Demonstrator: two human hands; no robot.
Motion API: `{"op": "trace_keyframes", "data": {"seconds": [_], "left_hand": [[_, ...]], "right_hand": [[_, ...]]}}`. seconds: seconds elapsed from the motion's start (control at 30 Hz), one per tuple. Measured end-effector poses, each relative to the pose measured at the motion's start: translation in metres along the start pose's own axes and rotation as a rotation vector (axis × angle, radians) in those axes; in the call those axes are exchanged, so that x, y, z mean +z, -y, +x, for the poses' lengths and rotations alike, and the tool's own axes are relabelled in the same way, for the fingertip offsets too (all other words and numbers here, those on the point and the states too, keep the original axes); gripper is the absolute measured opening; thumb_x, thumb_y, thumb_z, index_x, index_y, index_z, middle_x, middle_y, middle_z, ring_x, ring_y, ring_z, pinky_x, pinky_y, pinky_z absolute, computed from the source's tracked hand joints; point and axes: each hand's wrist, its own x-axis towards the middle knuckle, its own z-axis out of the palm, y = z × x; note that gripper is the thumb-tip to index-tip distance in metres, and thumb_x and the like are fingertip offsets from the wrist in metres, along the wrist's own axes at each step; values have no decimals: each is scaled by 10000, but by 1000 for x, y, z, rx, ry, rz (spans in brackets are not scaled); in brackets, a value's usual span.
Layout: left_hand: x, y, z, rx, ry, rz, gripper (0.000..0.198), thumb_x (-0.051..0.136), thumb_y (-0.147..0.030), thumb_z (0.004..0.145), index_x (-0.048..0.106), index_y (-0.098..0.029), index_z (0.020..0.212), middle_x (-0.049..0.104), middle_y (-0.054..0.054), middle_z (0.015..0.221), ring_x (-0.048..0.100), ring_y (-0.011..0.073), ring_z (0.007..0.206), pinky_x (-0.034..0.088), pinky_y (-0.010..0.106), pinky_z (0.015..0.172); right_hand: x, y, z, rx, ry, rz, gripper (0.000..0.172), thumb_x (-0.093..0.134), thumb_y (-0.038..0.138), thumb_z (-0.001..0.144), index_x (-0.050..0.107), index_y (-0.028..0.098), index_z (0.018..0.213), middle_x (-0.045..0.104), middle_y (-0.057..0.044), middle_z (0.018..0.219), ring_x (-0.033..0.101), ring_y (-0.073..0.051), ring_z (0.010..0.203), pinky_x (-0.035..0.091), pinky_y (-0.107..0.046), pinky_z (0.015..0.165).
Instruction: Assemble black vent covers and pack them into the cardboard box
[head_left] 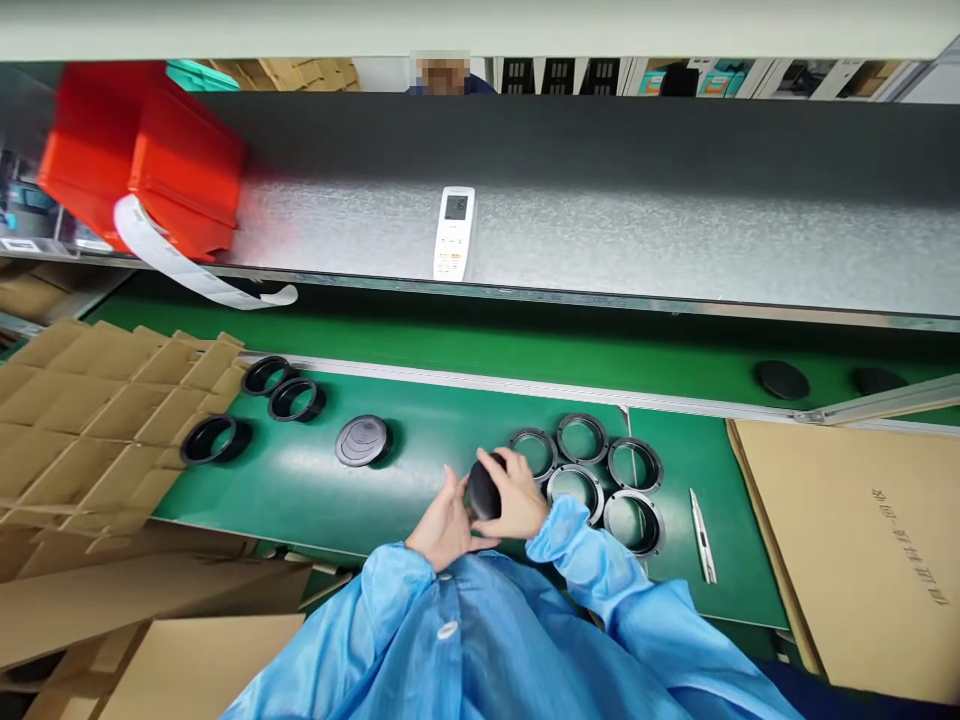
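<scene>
My right hand grips a black round part with a domed, smooth face, its fingers curled over the rim. My left hand is closed against the other side of the same part, thumb raised along its edge. The part is tilted on edge, close to my body above the green table. Just right of my hands lie several black rings with open centres. To the left rests a round black vent piece with a slatted grey face. The side of the part towards my palms is hidden.
Three deeper black rings stand farther left, beside cardboard dividers. A utility knife lies right, before a flat cardboard sheet. A metal shelf overhangs the back, bearing a remote control and red bin.
</scene>
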Motion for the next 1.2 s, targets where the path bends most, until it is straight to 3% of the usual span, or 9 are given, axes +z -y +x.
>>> {"op": "trace_keyframes", "data": {"seconds": [0.1, 0.3, 0.53, 0.67, 0.77, 0.87, 0.97, 1.1, 1.2], "left_hand": [[-11, -12, -1, 20, -86, 66, 777, 361, -781, 898, 374, -276, 1489, 423, 172, 1499, 376, 356, 1413, 342, 597, 1118], [-49, -22, -3, 18, -251, 44, 539, 471, -536, 977, 519, -150, 1350, 541, 187, 1380, 550, 297, 1260, 465, 439, 1057], [-83, -20, -4, 86, -440, 147, 300, 577, -402, 931, 645, -142, 1065, 651, 163, 1174, 678, 236, 1017, 556, 375, 919], [-111, -26, -5, 231, -638, 273, 211, 638, -334, 857, 649, -154, 967, 673, 146, 988, 679, 281, 982, 555, 425, 903], [-127, -53, -3, 414, -810, 466, 415, 663, -378, 803, 625, -169, 1160, 624, 176, 1186, 514, 410, 1267, 452, 550, 1041], [-131, -95, 3, 579, -927, 744, 841, 744, -396, 715, 414, -187, 1460, 205, 176, 1609, 59, 422, 1502, 137, 605, 1207], [-130, -134, 15, 584, -933, 1026, 1152, 897, -302, 491, 364, -252, 1511, -94, 108, 1660, -192, 464, 1469, -110, 696, 1144], [-138, -158, 29, 420, -891, 1208, 1200, 938, -222, 351, 471, -298, 1453, 44, 173, 1650, -88, 591, 1433, 35, 790, 1088], [-143, -146, 27, 398, -861, 1244, 1192, 943, -285, 378, 452, -347, 1462, 103, 175, 1633, 18, 607, 1425, 187, 792, 1050]], "right_hand": [[-10, -35, 10, 214, -116, -251, 1206, 876, 491, 590, 252, 203, 1581, 294, -220, 1518, 311, -441, 1352, 247, -571, 1138], [5, -70, 31, 231, 29, -418, 1199, 870, 577, 616, 260, 197, 1576, 304, -241, 1550, 316, -456, 1375, 163, -613, 1144], [21, -22, 82, 29, -117, -286, 854, 618, 555, 911, 285, 114, 1562, 162, -232, 1619, 144, -401, 1489, 70, -621, 1191], [29, -2, 93, -37, -206, -260, 787, 544, 516, 953, 246, 145, 1579, 134, -194, 1634, 111, -385, 1501, 50, -642, 1188], [50, -13, 90, -23, -75, -321, 784, 576, 563, 912, 355, 151, 1541, 213, -234, 1603, 173, -438, 1474, 50, -730, 1130], [69, -30, 84, 23, -2, -411, 832, 558, 627, 884, 347, 172, 1547, 164, -232, 1616, 139, -459, 1475, 72, -778, 1079], [82, -43, 76, 0, -1, -458, 831, 431, 671, 899, 311, 188, 1564, 157, -215, 1621, 146, -442, 1477, 215, -760, 1040], [90, -56, 74, -12, -106, -426, 904, 363, 737, 854, 139, 280, 1602, 284, -196, 1578, 271, -457, 1431, 366, -748, 923], [83, -56, 73, -69, -171, -353, 983, 474, 732, 804, 34, 343, 1592, 394, -188, 1512, 373, -518, 1350, 432, -753, 823]]}}
